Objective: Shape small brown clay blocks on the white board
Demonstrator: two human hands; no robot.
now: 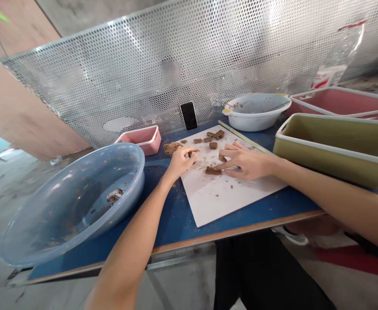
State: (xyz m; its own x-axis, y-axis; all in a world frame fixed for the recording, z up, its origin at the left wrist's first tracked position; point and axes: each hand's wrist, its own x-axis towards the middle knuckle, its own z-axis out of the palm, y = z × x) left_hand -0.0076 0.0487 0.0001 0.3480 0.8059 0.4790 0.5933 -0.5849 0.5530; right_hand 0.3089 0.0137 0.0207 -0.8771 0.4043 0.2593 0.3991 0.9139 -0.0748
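Observation:
My left hand [180, 162] hovers over the left edge of a white board [204, 206], thumb and fingertips closed in a pinch; what sits between them is too small to make out. Beside it lies a crumbly brown lump [172, 148]. My right hand [245, 162] is over the board's middle with its fingers apart, one fingertip resting at the end of a flat brown clay-like piece [213, 171]. Farther back on the board are a small brown block [213, 145], a stacked clump of brown pieces [218, 134] and several small bits. Crumbs are scattered around them.
A large blue basin [124, 211] stands left on the blue table [172, 215], near a pink box [153, 144]. A phone [189, 116] leans against the perforated metal screen [137, 86]. A white basin [251, 122], olive bin [334, 148] and pink bin [347, 101] are at right.

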